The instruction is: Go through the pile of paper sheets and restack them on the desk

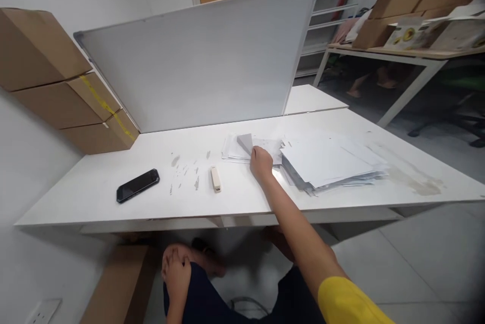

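Note:
My right hand is closed on a grey-looking folded piece of paper, just above a few thin sheets lying on the white table. Beside it on the right sits a thick, uneven stack of paper. A small cream stapler lies to the left of the hand, apart from it. Below the table edge, my left hand rests over my knee with its fingers spread and nothing in it.
A black phone lies on the table's left. A whiteboard stands along the back edge. Cardboard boxes are piled at the left, with another box under the table. Another table bears more boxes.

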The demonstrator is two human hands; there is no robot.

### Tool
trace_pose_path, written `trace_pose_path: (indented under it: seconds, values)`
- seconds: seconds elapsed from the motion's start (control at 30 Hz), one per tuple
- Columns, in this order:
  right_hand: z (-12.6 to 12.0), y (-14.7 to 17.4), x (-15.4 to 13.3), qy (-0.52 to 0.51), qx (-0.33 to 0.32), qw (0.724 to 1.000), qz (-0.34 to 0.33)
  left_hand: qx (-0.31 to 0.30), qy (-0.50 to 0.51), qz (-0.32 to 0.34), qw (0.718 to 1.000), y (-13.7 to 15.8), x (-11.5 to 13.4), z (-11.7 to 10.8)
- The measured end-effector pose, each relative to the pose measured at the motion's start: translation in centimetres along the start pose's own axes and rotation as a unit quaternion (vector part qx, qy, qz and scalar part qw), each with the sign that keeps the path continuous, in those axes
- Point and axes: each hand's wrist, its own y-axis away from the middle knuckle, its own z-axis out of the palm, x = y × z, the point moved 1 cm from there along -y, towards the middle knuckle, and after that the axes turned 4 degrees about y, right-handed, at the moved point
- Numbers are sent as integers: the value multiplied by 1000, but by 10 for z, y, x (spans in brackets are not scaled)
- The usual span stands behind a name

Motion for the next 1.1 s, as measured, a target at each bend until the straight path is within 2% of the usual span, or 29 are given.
trace_pose_path:
  seconds: [0.13, 0.23, 0.33, 0.43, 0.57, 0.7, 0.83, 0.97, 1.03, 1.1]
  values:
    - [-4, -6, -12, 1, 2, 1000, -19, -14, 40, 63, 997, 4, 11, -4]
    - [2, -17, -13, 12, -12, 1000, 9, -26, 101, 99, 990, 3, 19, -1]
    - [10, -27, -6, 10, -29, 999, 27, -54, 169, 146, 973, 5, 24, 10]
    - [14, -30, 1, 9, -43, 999, 25, -78, 219, 151, 961, 12, 25, 25]
    - [10, -24, 3, 8, -14, 1000, -1, -106, 233, 182, 949, 22, 39, 38]
    - [-5, -13, -2, -5, 17, 1000, -20, -103, 189, 235, 948, 33, 71, 26]
    - [-24, 9, -6, -44, 61, 995, -58, -94, 130, 251, 954, 44, 92, 4]
    - [-40, 59, -8, -140, 124, 971, -149, -102, 156, 237, 953, 46, 93, -9]
    - [-43, 89, -6, -160, 106, 964, -184, -104, 194, 223, 950, 46, 92, -11]
    - [-43, 116, -3, -160, 59, 962, -212, -116, 256, 206, 937, 47, 97, -12]
